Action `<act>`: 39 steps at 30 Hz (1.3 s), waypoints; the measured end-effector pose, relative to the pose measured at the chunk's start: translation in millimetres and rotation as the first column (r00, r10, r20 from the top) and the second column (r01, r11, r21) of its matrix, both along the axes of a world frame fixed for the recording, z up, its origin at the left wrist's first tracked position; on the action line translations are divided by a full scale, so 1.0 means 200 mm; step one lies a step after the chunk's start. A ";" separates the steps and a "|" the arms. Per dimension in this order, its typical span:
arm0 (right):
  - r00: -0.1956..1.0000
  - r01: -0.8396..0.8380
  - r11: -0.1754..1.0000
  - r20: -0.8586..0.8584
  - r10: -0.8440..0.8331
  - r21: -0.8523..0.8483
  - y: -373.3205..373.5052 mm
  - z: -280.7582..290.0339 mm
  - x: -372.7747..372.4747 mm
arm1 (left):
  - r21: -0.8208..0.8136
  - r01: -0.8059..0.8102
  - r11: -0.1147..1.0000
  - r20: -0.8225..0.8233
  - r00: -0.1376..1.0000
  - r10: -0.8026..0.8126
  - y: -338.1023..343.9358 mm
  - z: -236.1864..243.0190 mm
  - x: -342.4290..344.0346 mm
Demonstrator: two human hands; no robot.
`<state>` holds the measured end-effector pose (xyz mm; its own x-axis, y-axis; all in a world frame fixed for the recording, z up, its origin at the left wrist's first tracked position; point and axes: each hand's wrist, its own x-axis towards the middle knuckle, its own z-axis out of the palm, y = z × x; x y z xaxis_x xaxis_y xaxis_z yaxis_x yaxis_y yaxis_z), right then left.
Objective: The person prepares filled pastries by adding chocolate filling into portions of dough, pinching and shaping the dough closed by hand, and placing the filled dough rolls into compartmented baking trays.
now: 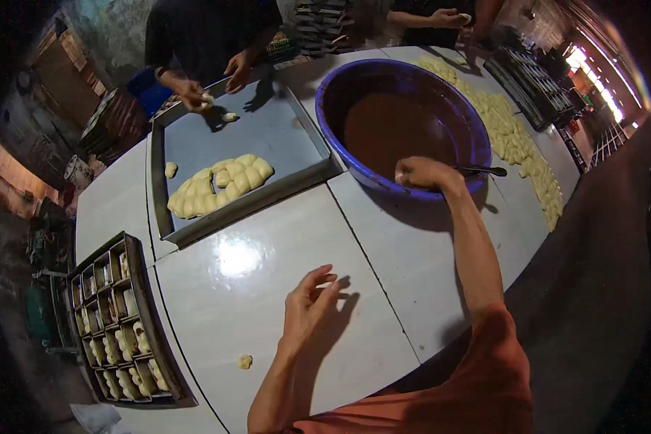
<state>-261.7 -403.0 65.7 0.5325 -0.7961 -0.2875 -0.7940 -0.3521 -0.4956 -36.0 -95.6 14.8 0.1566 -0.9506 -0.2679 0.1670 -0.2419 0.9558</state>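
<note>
My right hand [425, 173] reaches over the near rim of a large blue-purple basin [327, 130] with smooth brown filling [387, 129] inside. Its fingers are curled together, and whatever they hold is hidden. Beside it, a dark spoon handle [490, 171] sticks out over the basin's right edge. My left hand [308, 307] hovers above the white tiled table, fingers apart and slightly bent, with nothing visible in it. Nearest to that hand lies a small lump of dough [245, 362].
A big metal tray [286, 119] holds clustered dough pieces [228, 184]; a co-worker's hands [192, 95] handle dough above it. Divided baking tins [116, 318] with dough stand at left. More dough pieces [510, 130] and stacked dark racks [532, 87] are at right. Another person stands behind.
</note>
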 end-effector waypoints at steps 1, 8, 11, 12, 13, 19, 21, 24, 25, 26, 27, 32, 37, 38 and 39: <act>0.975 -0.149 0.989 -0.163 0.151 0.023 -0.01 -0.03 0.01 | 0.036 0.046 0.998 0.032 0.998 -0.047 0.01 0.01 0.01; 0.826 0.070 0.944 0.513 -0.235 0.321 0.15 0.14 0.00 | 0.063 0.151 0.986 0.055 0.986 -0.155 0.00 0.05 -0.04; 0.606 0.055 0.936 0.734 -0.308 0.347 0.40 0.23 0.10 | -0.020 0.167 0.986 0.025 0.986 -0.167 -0.07 0.04 -0.11; 0.469 0.015 0.893 0.785 -0.404 0.450 0.47 0.21 0.15 | -0.051 0.147 0.988 -0.100 0.983 -0.151 -0.10 0.06 -0.13; 0.327 -0.029 0.839 0.798 -0.506 0.544 0.56 0.20 0.18 | -0.083 0.127 0.988 -0.229 0.963 -0.143 -0.12 0.08 -0.15; 0.221 -0.131 0.711 0.720 -0.658 0.691 1.00 0.00 0.42 | -0.048 -0.061 0.997 -0.626 0.780 0.017 -0.09 0.04 -0.15; 0.230 -0.187 0.693 0.717 -0.658 0.696 1.10 -0.06 0.43 | -0.009 -0.130 0.992 -0.642 0.761 0.094 -0.01 0.02 -0.09; 0.394 -0.143 0.771 0.750 -0.531 0.621 1.26 -0.10 0.48 | 0.120 -0.359 0.925 -0.642 0.683 0.348 0.12 -0.09 0.03; 0.501 -0.113 0.863 0.779 -0.378 0.492 1.31 -0.13 0.50 | 0.100 -0.418 0.903 -0.527 0.747 0.404 0.16 -0.16 0.07; 0.559 -0.047 0.961 0.805 -0.201 0.272 1.35 -0.20 0.54 | 0.103 -0.442 0.891 -0.505 0.748 0.430 0.18 -0.15 0.09; 0.665 -0.011 0.993 0.742 -0.083 0.121 1.38 -0.23 0.54 | 0.105 -0.466 0.879 -0.483 0.748 0.454 0.21 -0.13 0.10; 0.735 0.122 0.987 0.677 -0.022 -0.100 1.57 -0.26 0.72 | -0.005 -0.535 0.845 -0.401 0.775 0.489 0.30 -0.12 0.09; 0.717 0.132 0.978 0.697 0.020 -0.163 1.58 -0.28 0.78 | 0.012 -0.478 0.879 -0.344 0.823 0.452 0.35 -0.09 0.19; 0.640 0.109 0.980 0.742 -0.198 0.166 1.58 -0.25 0.78 | 0.018 -0.438 0.899 -0.299 0.855 0.423 0.36 -0.01 0.23; 0.568 0.055 0.878 0.708 -0.420 0.476 1.59 -0.24 0.78 | 0.022 -0.438 0.899 -0.301 0.854 0.424 0.36 0.01 0.27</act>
<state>-106.4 -85.6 17.2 0.4944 -0.8559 -0.1519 -0.0634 0.1388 -0.9883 17.5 -22.9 16.0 0.4754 -0.8181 -0.3237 0.5164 -0.0384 0.8555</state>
